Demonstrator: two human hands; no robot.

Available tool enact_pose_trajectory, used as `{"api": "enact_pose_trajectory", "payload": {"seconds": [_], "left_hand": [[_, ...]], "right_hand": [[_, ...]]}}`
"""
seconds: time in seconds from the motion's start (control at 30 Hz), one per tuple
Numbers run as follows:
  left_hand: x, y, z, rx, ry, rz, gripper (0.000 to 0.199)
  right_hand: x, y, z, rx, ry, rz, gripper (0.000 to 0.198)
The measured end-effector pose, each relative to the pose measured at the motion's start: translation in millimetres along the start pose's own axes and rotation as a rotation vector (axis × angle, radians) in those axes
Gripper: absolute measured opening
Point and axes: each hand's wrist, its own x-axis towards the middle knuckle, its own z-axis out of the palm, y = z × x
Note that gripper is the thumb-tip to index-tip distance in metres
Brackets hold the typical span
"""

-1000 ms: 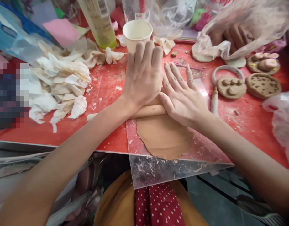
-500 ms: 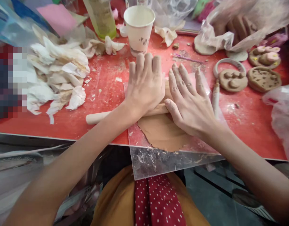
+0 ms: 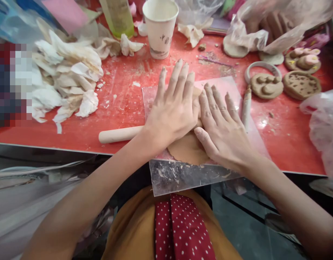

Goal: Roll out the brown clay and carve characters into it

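At the centre of the frame, the left hand [image 3: 177, 108] lies palm down, fingers straight and slightly spread, over a pale wooden cylindrical rolling pin [image 3: 120, 134]. Just right of centre, the right hand [image 3: 223, 126] is also palm down and flat, its fingers outstretched and its thumb pointing left. Neither hand is curled around anything; the contact under the palms is hidden. The rolling pin's rounded end sticks out left of the left wrist.

Below and between the hands, a flat brown clay slab with a ragged lower edge [image 3: 189, 150] lies on a clear, smudged plastic sheet [image 3: 180, 177], which overhangs the near edge of the red table [image 3: 123, 94].

Beside the right hand stretches a slim pale tool with a brown tip [image 3: 246, 112]. Toward the upper right, a round brown clay piece with raised bumps [image 3: 267, 86] overlaps a grey ring [image 3: 264, 68]. A white paper cup [image 3: 159, 32] stands at top centre; crumpled white and beige tissues [image 3: 71, 79] are heaped at left.
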Motion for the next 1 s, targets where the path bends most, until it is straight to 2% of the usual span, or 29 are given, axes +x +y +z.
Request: {"api": "enact_pose_trajectory", "payload": {"seconds": [0.13, 0.27, 0.43, 0.5, 0.6, 0.7, 0.8, 0.9, 1.0], "left_hand": [[-9.4, 6.2, -1.8, -0.038, -0.036, 0.048, 0.056], [-25.1, 21.4, 0.8, 0.022, -0.072, 0.039, 0.06], [-52.8, 41.5, 6.2, 0.1, 0.055, 0.103, 0.056], [-64.3, 38.9, -0.2, 0.093, 0.081, 0.189, 0.056], [-86.1, 19.5, -17.0, 0.096, 0.092, 0.292, 0.056], [-106.6, -8.8, -25.5, 0.191, 0.102, 0.185, 0.062], [-100.9, -34.1, -20.4, 0.185, 0.1, 0.078, 0.064], [-56.8, -53.6, -18.0, 0.106, 0.105, -0.024, 0.062], [-3.1, -66.7, -26.4, 0.141, 0.107, -0.134, 0.063]], "right_hand": [[-13.8, -2.8, 1.8, 0.011, -0.001, -0.01, 0.069], [-37.7, -11.2, 1.7, 0.008, 0.015, -0.03, 0.064], [-72.3, -21.1, -7.9, -0.003, -0.055, -0.062, 0.065], [-77.3, -19.4, -16.0, 0.029, -0.104, -0.081, 0.063], [-74.4, -11.6, -24.1, 0.065, -0.122, -0.082, 0.061], [-64.6, -3.7, -20.8, 0.007, -0.045, -0.053, 0.066], [-41.1, 5.1, -9.8, -0.053, -0.011, -0.058, 0.075], [9.9, 21.0, 1.2, -0.039, -0.017, 0.011, 0.083], [70.9, 39.6, 8.8, 0.008, -0.055, 0.109, 0.082]]}}
